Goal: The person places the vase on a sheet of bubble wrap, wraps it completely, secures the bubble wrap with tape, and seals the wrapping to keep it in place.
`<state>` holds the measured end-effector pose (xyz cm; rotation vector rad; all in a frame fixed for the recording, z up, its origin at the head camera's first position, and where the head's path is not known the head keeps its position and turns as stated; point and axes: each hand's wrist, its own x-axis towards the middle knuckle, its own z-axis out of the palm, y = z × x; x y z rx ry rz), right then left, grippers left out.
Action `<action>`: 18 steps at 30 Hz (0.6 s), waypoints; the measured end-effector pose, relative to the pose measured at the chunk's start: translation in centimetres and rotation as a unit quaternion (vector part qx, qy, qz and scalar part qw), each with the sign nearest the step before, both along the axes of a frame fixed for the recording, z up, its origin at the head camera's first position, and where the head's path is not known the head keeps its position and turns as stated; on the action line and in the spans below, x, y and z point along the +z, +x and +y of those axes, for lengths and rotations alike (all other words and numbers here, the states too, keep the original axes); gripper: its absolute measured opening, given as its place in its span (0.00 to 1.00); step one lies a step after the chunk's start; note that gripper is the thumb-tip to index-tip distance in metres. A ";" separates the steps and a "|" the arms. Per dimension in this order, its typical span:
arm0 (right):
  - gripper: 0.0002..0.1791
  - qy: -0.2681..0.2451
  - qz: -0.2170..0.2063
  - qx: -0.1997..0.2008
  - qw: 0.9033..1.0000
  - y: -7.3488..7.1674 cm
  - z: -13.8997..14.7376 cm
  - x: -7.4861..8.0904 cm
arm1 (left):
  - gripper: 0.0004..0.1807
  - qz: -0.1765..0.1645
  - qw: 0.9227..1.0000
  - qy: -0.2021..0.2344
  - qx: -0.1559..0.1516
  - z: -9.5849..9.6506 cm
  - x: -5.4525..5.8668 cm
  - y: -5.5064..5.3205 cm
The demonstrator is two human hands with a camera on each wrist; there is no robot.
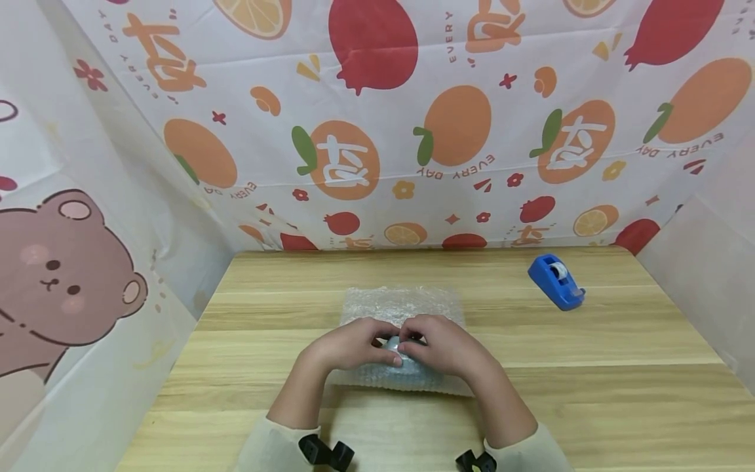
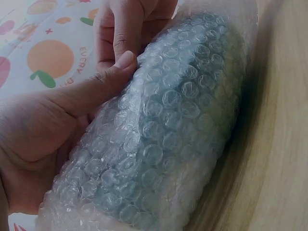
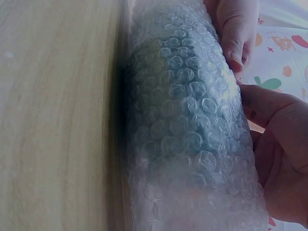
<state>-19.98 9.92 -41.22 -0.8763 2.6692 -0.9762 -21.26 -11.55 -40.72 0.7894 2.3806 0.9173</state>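
Observation:
A sheet of clear bubble wrap (image 1: 407, 303) lies on the table, its near part folded over a pale blue-green item whose kind I cannot tell through the bubbles. Both wrist views show the bubble wrap (image 2: 168, 110) rounded over this item, which looks long. My left hand (image 1: 358, 343) holds the wrap at the top from the left, thumb lying along its side. From the right, my right hand (image 1: 441, 343) pinches the wrap close beside the left fingertips. In the right wrist view the right thumb touches the wrap (image 3: 187, 106); the other fingers are partly hidden.
A blue tape dispenser (image 1: 556, 283) with a roll in it stands at the back right of the wooden table (image 1: 265, 314). Printed fabric (image 1: 389, 157) hangs behind the table, and more cloth (image 1: 118, 380) covers the left side.

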 end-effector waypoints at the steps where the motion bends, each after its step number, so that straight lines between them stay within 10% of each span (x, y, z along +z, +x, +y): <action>1: 0.04 0.002 0.000 0.001 1.000 0.0 0.0 0.0 | 0.24 0.001 1.000 0.000 0.001 0.0 0.0 0.0; 18: 0.05 0.009 0.013 -0.010 1.000 0.1 -0.4 0.0 | 0.19 -0.007 1.000 0.010 -0.009 -0.2 -0.4 -0.1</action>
